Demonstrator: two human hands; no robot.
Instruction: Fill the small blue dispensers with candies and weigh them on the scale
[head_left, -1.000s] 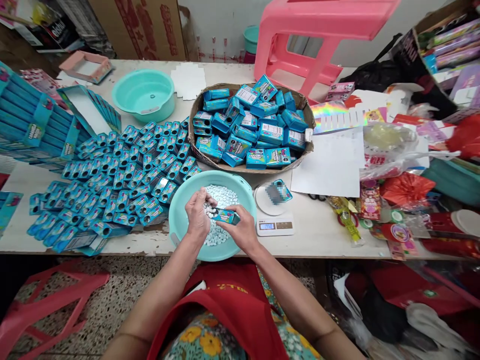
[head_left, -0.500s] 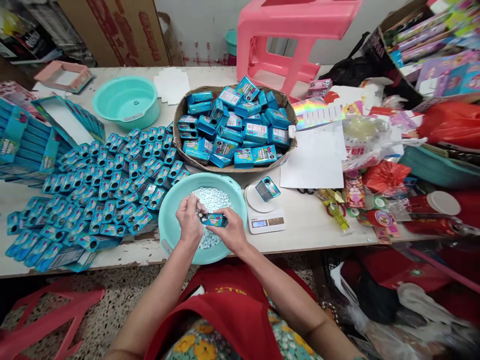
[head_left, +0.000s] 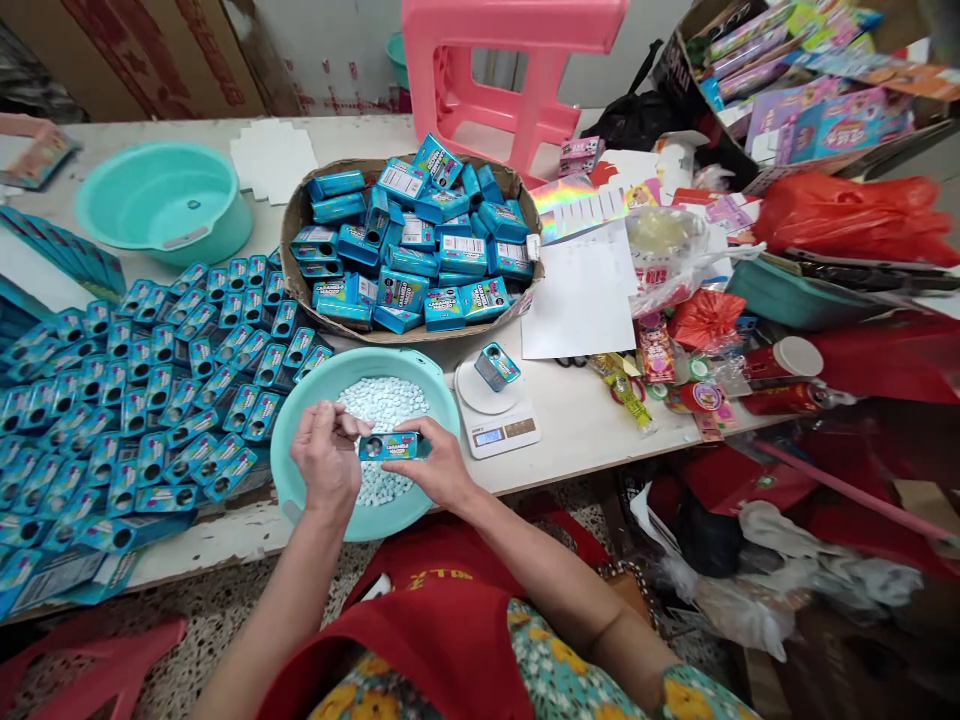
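Drawn back since earlier frame: our left hand (head_left: pixel 326 455), baring holed end of box (head_left: pixel 391 447). Head view: right hand (head_left: pixel 441 465) grasps box, thumb on near edge, fingers on far, above bowl (head_left: pixel 306 385) of candies (head_left: pixel 384 398). Left fingers curled beside holed end; whether pinching candies, we cannot tell.

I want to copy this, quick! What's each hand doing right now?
Left hand: fingers curled above the bowl; can't tell whether it holds anything.
Right hand: closed on a small blue box.
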